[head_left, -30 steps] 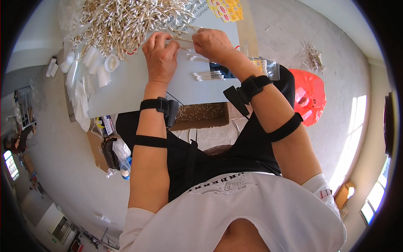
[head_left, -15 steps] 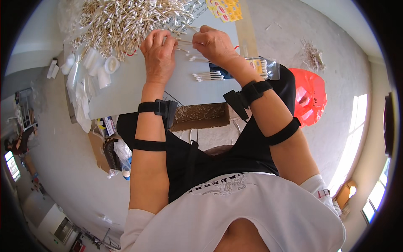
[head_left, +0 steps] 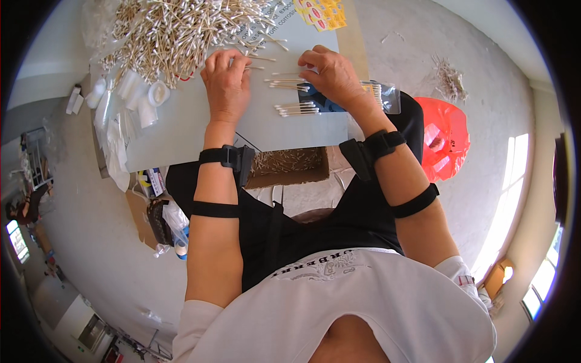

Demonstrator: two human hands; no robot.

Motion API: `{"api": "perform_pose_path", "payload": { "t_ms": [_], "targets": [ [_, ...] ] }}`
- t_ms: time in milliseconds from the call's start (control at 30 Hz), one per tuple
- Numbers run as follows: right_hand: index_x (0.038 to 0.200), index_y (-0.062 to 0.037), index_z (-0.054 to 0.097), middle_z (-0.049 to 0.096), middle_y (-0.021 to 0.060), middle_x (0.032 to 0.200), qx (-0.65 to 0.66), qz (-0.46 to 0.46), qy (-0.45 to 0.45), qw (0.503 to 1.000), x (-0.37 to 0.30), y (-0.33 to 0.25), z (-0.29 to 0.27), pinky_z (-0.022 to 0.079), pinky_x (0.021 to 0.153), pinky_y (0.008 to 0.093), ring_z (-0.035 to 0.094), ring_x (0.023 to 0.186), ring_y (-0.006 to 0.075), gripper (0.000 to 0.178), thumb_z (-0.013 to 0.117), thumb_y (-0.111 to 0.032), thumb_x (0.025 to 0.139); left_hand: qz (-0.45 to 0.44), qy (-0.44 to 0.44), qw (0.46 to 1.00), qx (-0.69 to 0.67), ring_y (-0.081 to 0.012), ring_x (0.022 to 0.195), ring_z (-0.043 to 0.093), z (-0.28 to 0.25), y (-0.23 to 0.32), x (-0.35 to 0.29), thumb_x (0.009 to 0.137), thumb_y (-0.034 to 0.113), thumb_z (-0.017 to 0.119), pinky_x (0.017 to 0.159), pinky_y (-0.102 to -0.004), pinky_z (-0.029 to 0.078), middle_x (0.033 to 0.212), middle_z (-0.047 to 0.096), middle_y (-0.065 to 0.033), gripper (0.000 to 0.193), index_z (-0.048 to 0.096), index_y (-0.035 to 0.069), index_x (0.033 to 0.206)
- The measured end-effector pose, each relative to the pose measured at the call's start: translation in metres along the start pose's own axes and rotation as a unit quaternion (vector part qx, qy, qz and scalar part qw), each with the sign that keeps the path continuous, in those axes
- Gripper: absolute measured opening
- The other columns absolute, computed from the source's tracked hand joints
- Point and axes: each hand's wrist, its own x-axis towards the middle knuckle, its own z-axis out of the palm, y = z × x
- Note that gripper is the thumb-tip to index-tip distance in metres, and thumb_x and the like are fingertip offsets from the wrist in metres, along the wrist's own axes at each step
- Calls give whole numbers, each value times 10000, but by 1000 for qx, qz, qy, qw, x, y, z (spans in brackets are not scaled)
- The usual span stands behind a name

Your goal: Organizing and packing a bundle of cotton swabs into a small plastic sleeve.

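At the table's far side, my left hand [head_left: 227, 81] is closed, with a couple of cotton swabs [head_left: 261, 58] sticking out to the right from its fingertips. My right hand [head_left: 334, 77] is pinched on the right end of a cotton swab [head_left: 287, 74], just above a small row of swabs [head_left: 287, 86]. Nearer to me lies a second neat row of swabs [head_left: 296, 109]. Both rows lie partly by a dark blue printed piece [head_left: 327, 104]. Beyond my left hand rises a large loose pile of cotton swabs [head_left: 175, 36].
Yellow printed cards [head_left: 327, 13] lie at the far right of the table [head_left: 200, 142]. A clear packet [head_left: 390, 100] sits at its right edge. White plastic rolls [head_left: 145, 100] stand left. Below are a cardboard box [head_left: 290, 176] of swabs and a red bag [head_left: 451, 142].
My right hand has moved right and a little nearer, away from my left hand, and now holds a swab over the far row. The left hand has barely moved.
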Motion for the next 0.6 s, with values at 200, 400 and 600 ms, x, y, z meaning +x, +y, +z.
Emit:
{"api": "perform_pose_path", "payload": {
  "t_ms": [200, 400, 600],
  "targets": [
    [892, -64, 680, 625, 89, 877, 30, 3, 43, 999, -9, -2, 2, 513, 695, 377, 652, 800, 289, 104, 693, -112, 801, -16, -45, 999, -20, -258, 1016, 529, -2, 28, -21, 712, 25, 714, 859, -408, 425, 1004, 603, -6, 234, 668, 122, 920],
    [830, -86, 671, 609, 71, 847, 11, -16, 22, 1000, -22, -17, 8, 519, 686, 394, 644, 791, 294, 75, 707, -133, 785, -61, -22, 998, -7, -253, 1011, 525, 5, 44, -31, 723, 47, 722, 864, -405, 416, 990, 598, -18, 238, 668, 106, 947],
    [809, -95, 662, 595, 64, 851, -31, -45, 11, 998, -23, -13, 11, 531, 697, 401, 648, 825, 286, 111, 737, -151, 751, -49, -26, 998, -18, -257, 1016, 524, 7, 47, -30, 737, 34, 700, 863, -408, 413, 997, 599, -22, 264, 662, 100, 990]
  ]
}}
